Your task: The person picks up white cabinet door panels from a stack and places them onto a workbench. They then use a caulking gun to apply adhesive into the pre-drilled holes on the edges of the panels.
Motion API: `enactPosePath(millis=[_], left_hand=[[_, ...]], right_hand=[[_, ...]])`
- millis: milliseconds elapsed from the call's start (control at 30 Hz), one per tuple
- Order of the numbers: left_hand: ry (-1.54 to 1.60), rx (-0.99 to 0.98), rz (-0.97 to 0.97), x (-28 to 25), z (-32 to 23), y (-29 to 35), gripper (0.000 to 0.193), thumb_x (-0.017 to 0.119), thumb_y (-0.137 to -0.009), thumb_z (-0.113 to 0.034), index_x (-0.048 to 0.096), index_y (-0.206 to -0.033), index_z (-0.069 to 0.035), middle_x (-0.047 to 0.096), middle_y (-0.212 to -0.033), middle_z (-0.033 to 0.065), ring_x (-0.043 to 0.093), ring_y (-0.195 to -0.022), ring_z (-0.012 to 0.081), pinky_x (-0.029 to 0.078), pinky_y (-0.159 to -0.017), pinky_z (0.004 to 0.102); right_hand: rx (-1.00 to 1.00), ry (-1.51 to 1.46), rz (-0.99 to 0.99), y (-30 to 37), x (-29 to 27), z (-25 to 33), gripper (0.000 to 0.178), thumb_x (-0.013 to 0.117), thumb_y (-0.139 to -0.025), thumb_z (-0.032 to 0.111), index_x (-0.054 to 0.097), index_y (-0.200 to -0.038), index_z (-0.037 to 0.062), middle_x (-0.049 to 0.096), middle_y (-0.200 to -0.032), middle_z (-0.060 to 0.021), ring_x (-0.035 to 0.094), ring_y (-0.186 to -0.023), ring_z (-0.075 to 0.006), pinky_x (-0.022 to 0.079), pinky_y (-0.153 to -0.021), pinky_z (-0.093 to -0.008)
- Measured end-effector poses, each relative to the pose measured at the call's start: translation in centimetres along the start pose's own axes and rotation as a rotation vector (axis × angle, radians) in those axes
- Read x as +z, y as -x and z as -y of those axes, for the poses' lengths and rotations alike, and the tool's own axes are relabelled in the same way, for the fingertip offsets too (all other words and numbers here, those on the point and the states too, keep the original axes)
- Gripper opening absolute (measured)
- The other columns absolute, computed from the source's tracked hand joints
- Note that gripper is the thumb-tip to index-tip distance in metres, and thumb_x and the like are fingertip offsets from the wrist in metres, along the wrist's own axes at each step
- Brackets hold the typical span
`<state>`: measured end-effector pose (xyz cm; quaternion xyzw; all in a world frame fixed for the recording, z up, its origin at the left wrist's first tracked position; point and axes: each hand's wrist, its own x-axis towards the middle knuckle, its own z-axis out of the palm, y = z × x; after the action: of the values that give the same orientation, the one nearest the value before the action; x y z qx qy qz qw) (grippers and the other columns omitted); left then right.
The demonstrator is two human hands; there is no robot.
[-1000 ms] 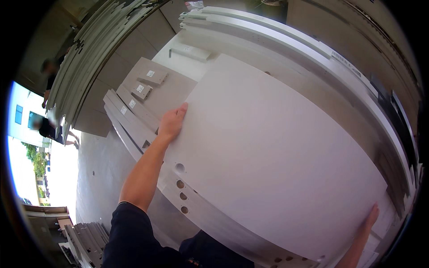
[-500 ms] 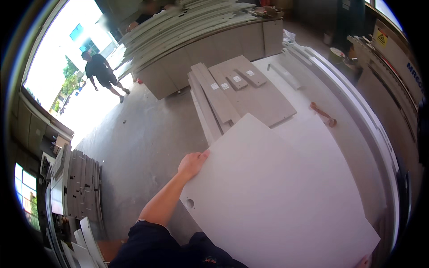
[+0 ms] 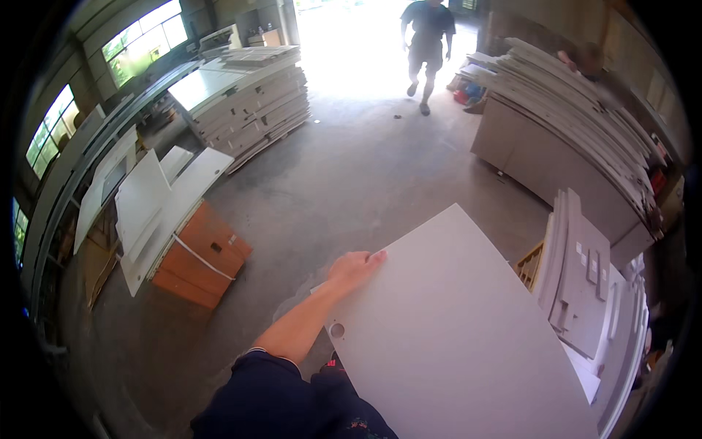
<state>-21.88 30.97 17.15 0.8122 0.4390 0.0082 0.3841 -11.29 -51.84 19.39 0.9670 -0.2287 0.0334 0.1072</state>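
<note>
A large flat white panel [image 3: 457, 329] fills the lower middle of the view, held in front of my body at a slant. My left hand [image 3: 352, 272] is closed on its left edge, with the thumb lying on the top face. Below that hand, a round hole [image 3: 337, 331] is cut near the panel's edge. My right hand is out of view, and the panel's near end runs off the lower border.
White boards [image 3: 175, 208] lie over a strapped orange-brown block [image 3: 201, 256] at left. A tall panel stack [image 3: 252, 106] stands behind. Rightward are grey-beige boards [image 3: 581, 271] and a long board pile [image 3: 556, 143], another person [image 3: 589, 60] behind it. A person [image 3: 429, 36] walks by the bright doorway.
My view has swung left, so the doorway is now ahead and the boards lie at the right. The panel has turned with me in my left hand. My right fingertips have left the view.
</note>
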Motion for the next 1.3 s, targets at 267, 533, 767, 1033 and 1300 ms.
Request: enactPosePath(millis=[267, 533, 767, 1033, 1300], left_hand=[[0.171, -0.407, -0.370, -19.7, 22.1, 8.0, 0.064, 0.037, -0.086, -0.062, 0.065, -0.094, -0.006, 0.065, -0.095, 0.0158, 0.060, -0.094, 0.0303, 0.045, -0.080, 0.0402], [0.232, -0.717, -0.935, -25.2, 40.6, 21.4, 0.066, 0.042, -0.084, -0.063, 0.064, -0.075, -0.002, 0.064, -0.074, 0.0179, 0.062, -0.074, 0.0340, 0.046, -0.068, 0.0418], [0.293, -0.987, -1.188, -28.2, 47.0, 29.4, 0.068, 0.039, -0.087, -0.063, 0.066, -0.084, 0.000, 0.066, -0.080, 0.0183, 0.063, -0.078, 0.0334, 0.046, -0.071, 0.0397], [0.262, -1.241, -1.363, -32.8, 50.0, 36.3, 0.068, 0.035, -0.090, -0.059, 0.066, -0.097, 0.001, 0.066, -0.093, 0.0213, 0.061, -0.094, 0.0362, 0.045, -0.083, 0.0391], [0.352, -1.197, -1.492, -34.6, 63.6, 43.5, 0.067, 0.036, -0.092, -0.056, 0.064, -0.099, 0.004, 0.065, -0.096, 0.0239, 0.059, -0.095, 0.0398, 0.044, -0.082, 0.0404]], right_hand=[[-0.345, -0.842, 0.049, 4.1, -13.0, 38.3, 0.044, 0.052, -0.089, 0.025, 0.050, -0.123, -0.0031, 0.061, -0.112, -0.0163, 0.057, -0.103, -0.0286, 0.045, -0.090, -0.0391], [-1.076, -0.847, 0.080, 9.7, -13.0, 73.9, 0.039, 0.054, -0.088, 0.036, 0.052, -0.092, -0.0025, 0.057, -0.083, -0.0120, 0.053, -0.078, -0.0224, 0.043, -0.072, -0.0368], [-1.268, -1.146, 0.530, 35.3, -20.4, 93.1, 0.035, 0.055, -0.090, 0.036, 0.050, -0.081, 0.0021, 0.051, -0.075, -0.0027, 0.045, -0.071, -0.0148, 0.039, -0.065, -0.0299], [-1.432, -1.201, 0.822, 55.7, -24.5, 104.8, 0.034, 0.054, -0.090, 0.037, 0.051, -0.084, 0.0036, 0.049, -0.076, -0.0015, 0.043, -0.072, -0.0128, 0.037, -0.066, -0.0276], [-1.533, -1.086, 0.658, 75.5, -28.9, 99.8, 0.039, 0.053, -0.089, 0.041, 0.053, -0.090, 0.0016, 0.048, -0.076, -0.0040, 0.044, -0.073, -0.0149, 0.038, -0.068, -0.0299]])
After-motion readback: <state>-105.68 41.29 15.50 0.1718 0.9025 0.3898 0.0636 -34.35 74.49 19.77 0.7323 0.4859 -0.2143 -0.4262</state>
